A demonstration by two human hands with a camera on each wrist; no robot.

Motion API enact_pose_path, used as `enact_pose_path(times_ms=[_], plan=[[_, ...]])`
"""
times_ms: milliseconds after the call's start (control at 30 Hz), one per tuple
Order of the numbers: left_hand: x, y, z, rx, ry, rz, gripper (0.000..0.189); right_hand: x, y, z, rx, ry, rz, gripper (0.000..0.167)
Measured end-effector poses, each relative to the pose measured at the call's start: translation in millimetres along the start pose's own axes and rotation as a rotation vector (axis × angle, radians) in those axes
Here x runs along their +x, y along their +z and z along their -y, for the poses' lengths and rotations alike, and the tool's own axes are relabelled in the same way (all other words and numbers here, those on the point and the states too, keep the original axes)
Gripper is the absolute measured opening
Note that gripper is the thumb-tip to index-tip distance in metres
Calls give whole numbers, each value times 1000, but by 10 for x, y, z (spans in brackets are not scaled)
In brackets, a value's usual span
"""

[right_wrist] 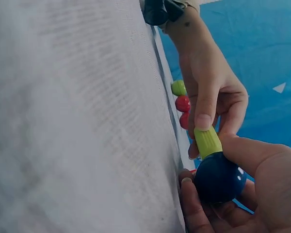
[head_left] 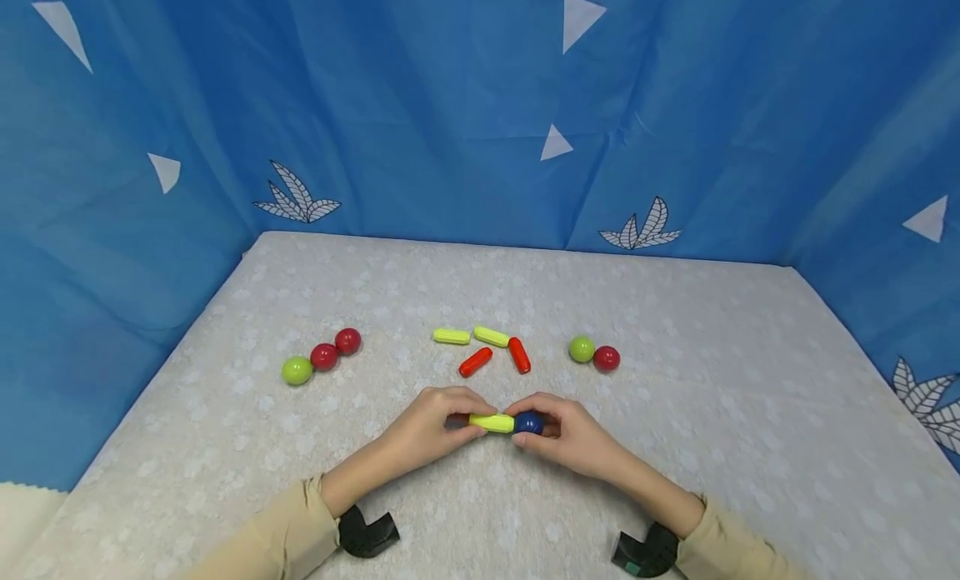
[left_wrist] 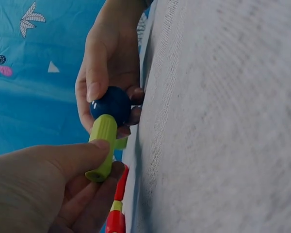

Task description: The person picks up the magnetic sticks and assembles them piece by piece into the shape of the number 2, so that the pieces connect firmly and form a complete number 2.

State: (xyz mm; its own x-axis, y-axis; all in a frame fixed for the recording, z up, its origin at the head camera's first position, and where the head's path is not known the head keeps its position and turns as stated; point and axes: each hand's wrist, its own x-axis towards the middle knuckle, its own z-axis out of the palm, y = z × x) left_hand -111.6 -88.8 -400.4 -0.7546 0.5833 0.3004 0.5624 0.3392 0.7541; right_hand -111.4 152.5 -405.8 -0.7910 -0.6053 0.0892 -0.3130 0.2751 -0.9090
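Note:
Between thumb and fingers, my left hand [head_left: 437, 423] pinches a yellow-green ridged stick [head_left: 492, 422] near the front middle of the table. My right hand [head_left: 572, 434] grips a glossy dark blue ball [head_left: 528, 422], its fingers curled round it. One end of the stick meets the ball, as the left wrist view shows with the stick [left_wrist: 103, 145] against the ball [left_wrist: 111, 106]. In the right wrist view the same ball [right_wrist: 219, 178] sits in the right hand's fingers. Whether the stick's end is inside the ball is hidden.
Beyond the hands lie two yellow-green sticks [head_left: 452, 337] and two red sticks [head_left: 476, 362]. To the left, a green ball [head_left: 297, 370] stands in a row with two red balls [head_left: 324, 357]. Another green ball [head_left: 581, 349] touches a red ball [head_left: 607, 359] on the right. Blue curtains [head_left: 450, 105] surround the table.

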Motion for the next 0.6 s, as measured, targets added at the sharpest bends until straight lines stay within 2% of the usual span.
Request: enact_pose_path(times_ms=[267, 467, 600], plan=[[3, 20, -13, 7, 1, -13, 22, -18, 29, 8, 9, 1, -37, 21], [-14, 60, -52, -70, -18, 14, 22, -10, 102, -1, -125, -25, -91, 14], [12, 31, -55, -34, 8, 19, 21, 10, 117, -5, -164, -59, -109, 12]])
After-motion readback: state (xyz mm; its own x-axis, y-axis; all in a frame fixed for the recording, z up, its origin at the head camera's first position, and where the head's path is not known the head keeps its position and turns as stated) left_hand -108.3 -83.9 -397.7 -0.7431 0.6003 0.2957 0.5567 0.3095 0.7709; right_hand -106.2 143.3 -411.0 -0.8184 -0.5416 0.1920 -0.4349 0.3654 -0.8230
